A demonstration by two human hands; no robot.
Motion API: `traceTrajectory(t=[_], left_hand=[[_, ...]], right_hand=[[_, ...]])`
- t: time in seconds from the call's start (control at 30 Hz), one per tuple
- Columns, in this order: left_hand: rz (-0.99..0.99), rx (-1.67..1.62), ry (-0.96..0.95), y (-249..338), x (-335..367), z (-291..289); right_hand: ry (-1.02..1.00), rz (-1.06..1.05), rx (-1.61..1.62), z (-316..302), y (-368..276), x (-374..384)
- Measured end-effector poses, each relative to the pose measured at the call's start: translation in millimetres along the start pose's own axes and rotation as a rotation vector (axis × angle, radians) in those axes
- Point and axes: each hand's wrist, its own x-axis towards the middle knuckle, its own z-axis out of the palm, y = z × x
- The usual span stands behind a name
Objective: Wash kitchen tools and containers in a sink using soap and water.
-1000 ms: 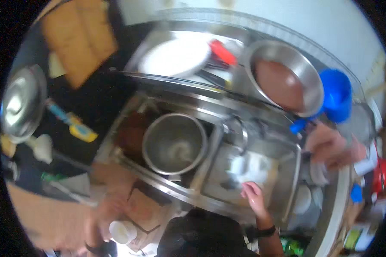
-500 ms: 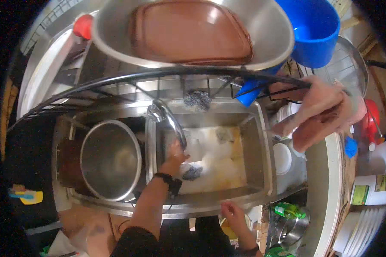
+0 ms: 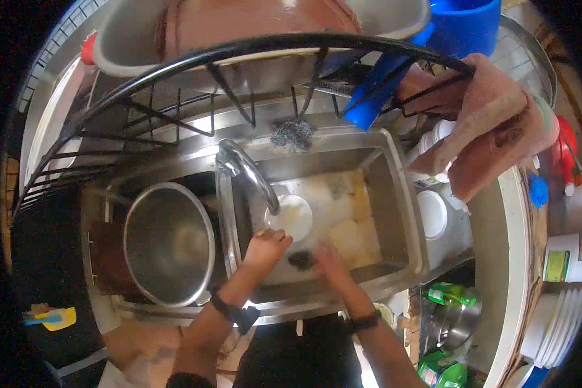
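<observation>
A small round white dish (image 3: 297, 218) lies under the curved faucet (image 3: 252, 176) in the right basin. My left hand (image 3: 266, 250) is at its near edge, fingers curled and closed at the rim. Just to the right, my right hand (image 3: 330, 264) is smeared by motion, so its fingers cannot be read. Beside its fingertips a dark scouring pad (image 3: 301, 260) rests low in the basin. The basin (image 3: 396, 226) has whitish and yellowish patches across its floor. Another scouring pad (image 3: 291, 136), grey and wiry, sits on the ledge behind the faucet.
A large metal pot (image 3: 168, 249) fills much of the left basin. The black wire rack (image 3: 265, 44) arches over the back, with a pink cloth (image 3: 495, 126) draped at its right end. Behind stand a metal tub (image 3: 401, 14) and a blue container (image 3: 467, 32). Green bottles (image 3: 451, 295) lie at lower right.
My right hand has moved up from the front edge into the basin. My left hand has drawn nearer to me, and the white dish now shows plainly under the faucet. The view has shifted.
</observation>
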Motion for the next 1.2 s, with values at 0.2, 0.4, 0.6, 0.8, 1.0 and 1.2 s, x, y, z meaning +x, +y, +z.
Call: traceTrajectory(t=[0.2,0.4,0.6,0.8,1.0,1.2], left_hand=[[0.092,-0.03,0.148,2.1,-21.5,-24.0],[-0.166,-0.223,0.226,10.3,-40.7,-33.5],[-0.782,-0.817,0.314,8.9,-66.7,0.7],[-0.943,-1.725,0.176,-2.4,-30.8,54.2],[-1.038,-1.66,0.472,-30.9,-8.7,80.6],[-1.265,-1.718,0.233,-7.7,16.6,88.4]], right_hand=[[0.037,-0.192,-0.222,36.9,-8.0,73.6],[0.095,-0.159,-0.497,34.4,-17.0,90.7],[0.217,-0.303,-0.946,44.3,-34.3,83.8],[0.184,-0.226,-0.962,60.8,-51.4,58.7],[0.239,-0.352,-0.958,59.7,-35.3,52.5],[0.358,-0.374,-0.958,40.3,-33.8,56.5]])
